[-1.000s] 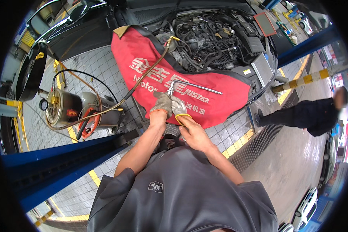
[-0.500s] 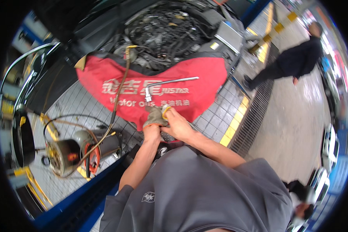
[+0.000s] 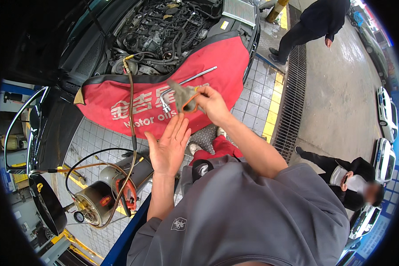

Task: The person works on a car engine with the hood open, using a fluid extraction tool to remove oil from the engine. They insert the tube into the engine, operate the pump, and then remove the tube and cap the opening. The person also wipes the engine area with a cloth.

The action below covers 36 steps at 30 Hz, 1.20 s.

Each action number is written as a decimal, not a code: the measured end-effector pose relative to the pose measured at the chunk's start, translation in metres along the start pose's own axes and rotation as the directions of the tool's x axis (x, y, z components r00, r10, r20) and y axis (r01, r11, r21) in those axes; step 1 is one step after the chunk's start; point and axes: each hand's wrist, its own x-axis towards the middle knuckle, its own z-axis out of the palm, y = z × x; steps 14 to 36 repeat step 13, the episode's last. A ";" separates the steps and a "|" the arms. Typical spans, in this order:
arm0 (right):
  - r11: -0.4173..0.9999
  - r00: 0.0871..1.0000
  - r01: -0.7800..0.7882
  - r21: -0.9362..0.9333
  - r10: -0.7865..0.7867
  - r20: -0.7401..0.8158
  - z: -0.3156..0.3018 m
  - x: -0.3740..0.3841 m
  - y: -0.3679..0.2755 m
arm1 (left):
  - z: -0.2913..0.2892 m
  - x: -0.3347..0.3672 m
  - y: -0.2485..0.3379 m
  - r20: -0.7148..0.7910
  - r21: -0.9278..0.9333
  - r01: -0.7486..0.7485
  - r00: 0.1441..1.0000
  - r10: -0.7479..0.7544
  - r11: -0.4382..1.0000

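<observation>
Head view, looking down over a grey-shirted person standing at the front of a car with its bonnet up. Their right hand [image 3: 212, 103] is raised and pinched shut on a grey work glove [image 3: 185, 96] with an orange cuff, which dangles from the fingers over the lower edge of the red fender cover [image 3: 137, 106] draped across the car's front. Their left hand [image 3: 168, 148] is bare, palm up, fingers spread and straight, just below the glove and not touching it.

An L-shaped metal wrench [image 3: 187, 83] lies loose on the cover, just behind the glove, near the cover's sloping middle. An orange hose [image 3: 131, 128] runs from the engine bay [image 3: 164, 31] down over the cover's left part to a metal canister machine [image 3: 103, 197] on the tiled floor.

As I see it, a careless swing of the glove or an elbow could nudge that wrench off the sloping cloth onto the tiles or feet below. The hose, hanging near the left forearm, could also be snagged.
</observation>
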 end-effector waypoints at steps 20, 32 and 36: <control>0.260 0.980 -0.184 -0.948 0.121 -0.158 -0.268 -0.079 0.152 | -0.126 0.043 -0.083 -0.412 0.767 0.478 0.878 -0.243 0.428; 0.260 0.980 -0.184 -0.948 0.121 -0.158 -0.268 -0.079 0.152 | -0.126 0.043 -0.083 -0.412 0.767 0.478 0.878 -0.243 0.428; 0.260 0.980 -0.184 -0.948 0.121 -0.158 -0.268 -0.079 0.152 | -0.126 0.043 -0.083 -0.412 0.767 0.478 0.878 -0.243 0.428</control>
